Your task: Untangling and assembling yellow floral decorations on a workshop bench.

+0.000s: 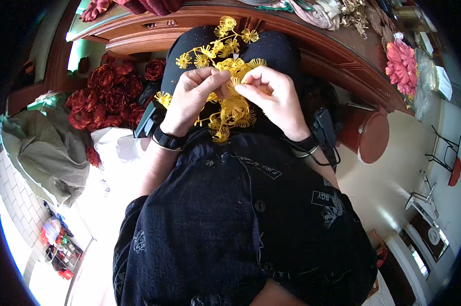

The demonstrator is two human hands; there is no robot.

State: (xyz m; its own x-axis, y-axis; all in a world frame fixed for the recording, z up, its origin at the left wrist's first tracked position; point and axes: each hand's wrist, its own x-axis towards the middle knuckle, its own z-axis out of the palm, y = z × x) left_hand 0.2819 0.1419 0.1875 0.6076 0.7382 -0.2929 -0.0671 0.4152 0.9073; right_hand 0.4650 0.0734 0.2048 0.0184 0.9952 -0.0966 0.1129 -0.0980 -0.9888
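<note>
Over my dark-trousered lap lies a tangle of yellow plastic flower pieces (234,107), round fringed discs joined by thin yellow stems. My left hand (192,97) is closed in a pinch over the middle of the tangle, with its thumb toward the right hand. Close beside it, my right hand (276,97) pinches with thumb and forefinger at the edge of a yellow disc. The fingertips nearly meet, and what exactly lies between them is partly hidden. A branch with several yellow discs (207,52) stretches away beyond the hands toward my knees.
A brown wooden table (337,48) with drawers runs across the far side, above my knees. Dark red artificial flowers (108,86) are heaped at the left, near a grey-green cloth bag (52,148). Pink flowers (401,66) sit at the table's right end. A round red-brown stool (373,136) stands at right.
</note>
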